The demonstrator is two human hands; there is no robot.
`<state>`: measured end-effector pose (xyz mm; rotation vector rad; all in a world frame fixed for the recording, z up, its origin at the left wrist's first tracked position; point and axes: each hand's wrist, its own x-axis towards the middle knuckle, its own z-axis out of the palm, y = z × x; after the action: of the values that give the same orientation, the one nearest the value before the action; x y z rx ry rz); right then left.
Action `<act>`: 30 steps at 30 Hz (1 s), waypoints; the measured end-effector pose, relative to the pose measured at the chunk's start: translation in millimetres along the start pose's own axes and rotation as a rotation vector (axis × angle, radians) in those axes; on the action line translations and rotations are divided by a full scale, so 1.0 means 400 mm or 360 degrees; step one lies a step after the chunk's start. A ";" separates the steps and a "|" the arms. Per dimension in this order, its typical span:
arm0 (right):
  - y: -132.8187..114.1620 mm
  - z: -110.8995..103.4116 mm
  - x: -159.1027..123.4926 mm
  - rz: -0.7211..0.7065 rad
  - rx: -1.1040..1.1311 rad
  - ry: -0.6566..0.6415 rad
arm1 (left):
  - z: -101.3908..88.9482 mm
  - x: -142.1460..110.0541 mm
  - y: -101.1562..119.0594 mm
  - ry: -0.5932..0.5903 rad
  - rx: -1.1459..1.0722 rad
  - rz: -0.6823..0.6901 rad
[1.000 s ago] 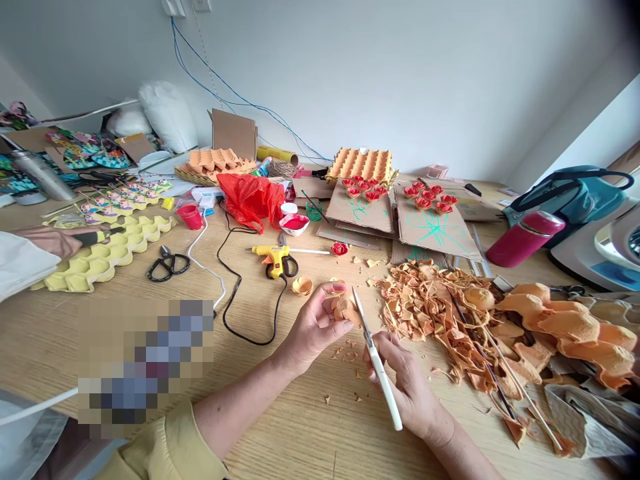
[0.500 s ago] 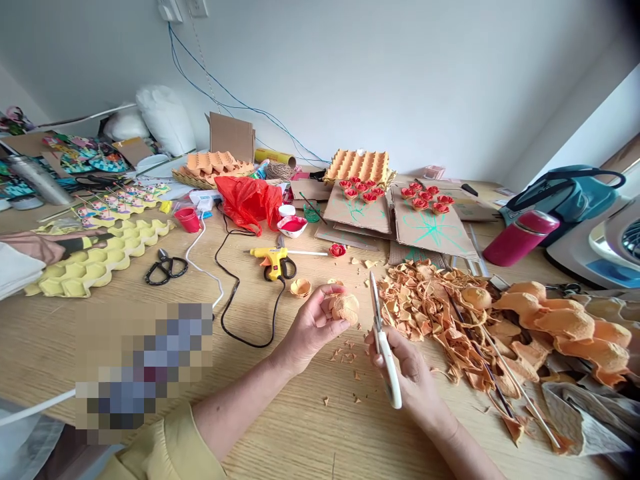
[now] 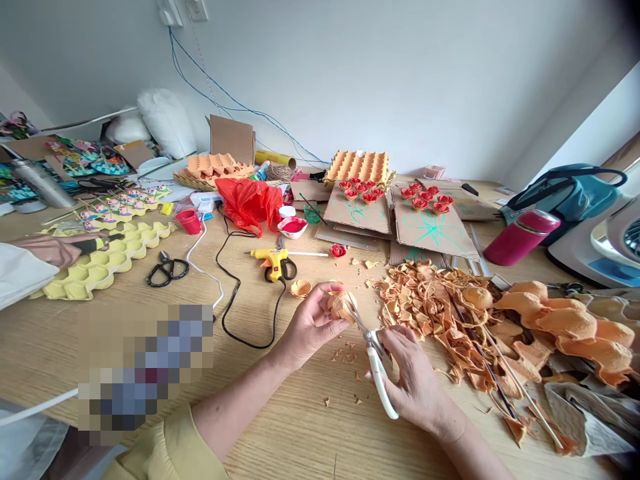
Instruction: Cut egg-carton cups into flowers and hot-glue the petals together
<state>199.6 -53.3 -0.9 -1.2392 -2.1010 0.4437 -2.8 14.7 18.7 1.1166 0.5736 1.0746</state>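
Note:
Between the thumb and fingers of my left hand (image 3: 309,325) is an orange egg-carton cup (image 3: 341,305), its rounded side facing me. My right hand (image 3: 413,373) grips white-handled scissors (image 3: 379,380), and their blades reach the cup's right edge. Whether the blades are cutting into the pulp I cannot tell. Small orange trimmings (image 3: 345,353) lie on the wooden table under my hands. Just left of the held cup, another cut cup (image 3: 301,288) rests on the table, and behind it is a yellow glue gun (image 3: 273,261).
A heap of orange carton scraps (image 3: 420,307) spreads on the right beside an egg-carton piece (image 3: 565,320). Red paper-pulp flowers (image 3: 425,197) stand on cardboard (image 3: 435,230). Black scissors (image 3: 167,269) lie left, near another person's hand (image 3: 75,248) on a yellow egg tray (image 3: 115,260).
The scissors have swung left and their blades now meet the cup's edge. My right hand has turned over with them. My left hand keeps its hold nearly in place.

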 end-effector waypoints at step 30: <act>0.011 -0.015 -0.016 -0.0132 -0.0096 0.0115 | -0.011 0.005 0.006 -0.0064 -0.0064 -0.0078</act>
<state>208.5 -56.9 -1.3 -1.1796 -2.1093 0.2963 -6.6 18.4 19.6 1.0813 0.5427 1.0153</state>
